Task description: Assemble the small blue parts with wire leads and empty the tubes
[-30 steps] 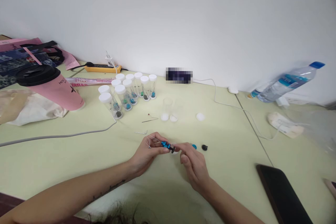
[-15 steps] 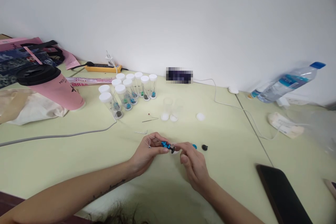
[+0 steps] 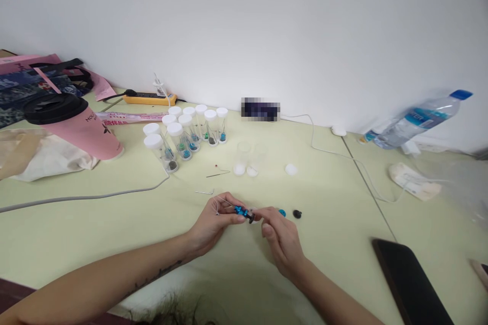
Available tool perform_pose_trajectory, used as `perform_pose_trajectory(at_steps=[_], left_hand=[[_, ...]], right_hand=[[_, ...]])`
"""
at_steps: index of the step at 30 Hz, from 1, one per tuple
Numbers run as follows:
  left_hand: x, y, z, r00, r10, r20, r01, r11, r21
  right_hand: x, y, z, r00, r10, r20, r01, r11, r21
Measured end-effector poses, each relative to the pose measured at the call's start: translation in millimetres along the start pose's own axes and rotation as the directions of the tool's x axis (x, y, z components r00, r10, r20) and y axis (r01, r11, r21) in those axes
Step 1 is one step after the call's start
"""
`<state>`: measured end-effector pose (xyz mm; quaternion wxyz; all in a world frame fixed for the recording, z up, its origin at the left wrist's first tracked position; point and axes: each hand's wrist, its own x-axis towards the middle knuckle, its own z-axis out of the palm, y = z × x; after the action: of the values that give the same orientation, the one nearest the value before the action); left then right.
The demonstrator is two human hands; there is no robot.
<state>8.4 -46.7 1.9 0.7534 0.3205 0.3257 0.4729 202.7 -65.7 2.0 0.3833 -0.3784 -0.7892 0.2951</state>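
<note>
My left hand (image 3: 213,219) is closed, with thumb and fingers pinching a small blue metal part with a black end (image 3: 241,211). A thin pale wire or rod (image 3: 224,200) runs over its fingers, and I cannot tell if it joins the part. At the black end, my right hand (image 3: 282,236) has its index finger stretched out, touching or nearly touching; its thumb is apart and the other fingers are curled. A small white disc, partly hidden, lies beneath the fingertips. Just beyond the right hand are a blue round piece (image 3: 282,213) and a black round piece (image 3: 297,214).
Several white-capped clear tubes (image 3: 175,142) hold small parts at left. Two clear tubes (image 3: 242,155), a white cap (image 3: 291,169), thin metal rods (image 3: 218,174) and an L-shaped rod (image 3: 205,192) lie ahead. A pink cup (image 3: 82,129), phone (image 3: 412,279) and water bottle (image 3: 419,119) flank them.
Almost nothing differs. The right index finger has shifted very slightly at the black end of the part; the left hand keeps its hold.
</note>
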Motion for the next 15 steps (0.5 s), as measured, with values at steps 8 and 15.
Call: perform_pose_trajectory(at_steps=[8, 15], left_hand=[[0.6, -0.5, -0.6, 1.0, 0.003, -0.008, -0.003, 1.0, 0.006], [0.4, -0.7, -0.7, 1.0, 0.008, -0.004, -0.008, 1.0, 0.01]], right_hand=[[-0.5, 1.1, -0.5, 1.0, 0.013, -0.006, -0.013, 1.0, -0.015], [0.5, -0.1, -0.7, 0.999, 0.04, -0.001, -0.04, 0.999, 0.003]])
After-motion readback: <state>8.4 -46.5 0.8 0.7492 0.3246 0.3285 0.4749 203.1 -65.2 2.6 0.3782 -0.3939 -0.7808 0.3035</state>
